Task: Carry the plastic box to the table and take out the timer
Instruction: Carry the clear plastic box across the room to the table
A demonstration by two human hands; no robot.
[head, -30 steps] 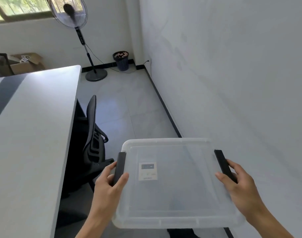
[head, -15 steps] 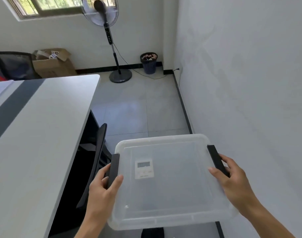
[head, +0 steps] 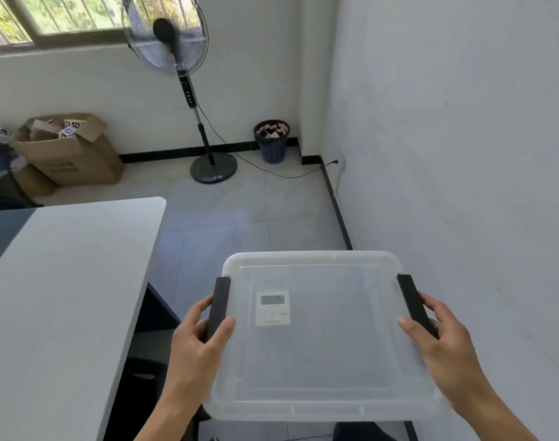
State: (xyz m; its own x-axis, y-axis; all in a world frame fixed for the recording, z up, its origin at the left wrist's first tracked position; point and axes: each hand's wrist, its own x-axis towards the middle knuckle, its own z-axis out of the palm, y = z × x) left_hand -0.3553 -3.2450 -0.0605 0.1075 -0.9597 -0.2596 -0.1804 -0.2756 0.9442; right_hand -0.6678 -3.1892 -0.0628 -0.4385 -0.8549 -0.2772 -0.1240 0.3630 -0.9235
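A clear plastic box with a shut lid and two black side latches hangs in the air in front of me, over the floor between the table and the right wall. My left hand grips its left latch side. My right hand grips the right latch side. Through the lid I see a small white timer with a grey display lying inside, near the left. The white table lies to the left of the box, apart from it.
A white wall runs close on the right. Ahead stand a pedestal fan with a floor cable, a dark waste basket and a cardboard box. A dark chair back shows at far left.
The view has swung up and to the left. The table's far corner, the cardboard box and the fan now sit nearer the middle. Both hands keep the same grip on the box.
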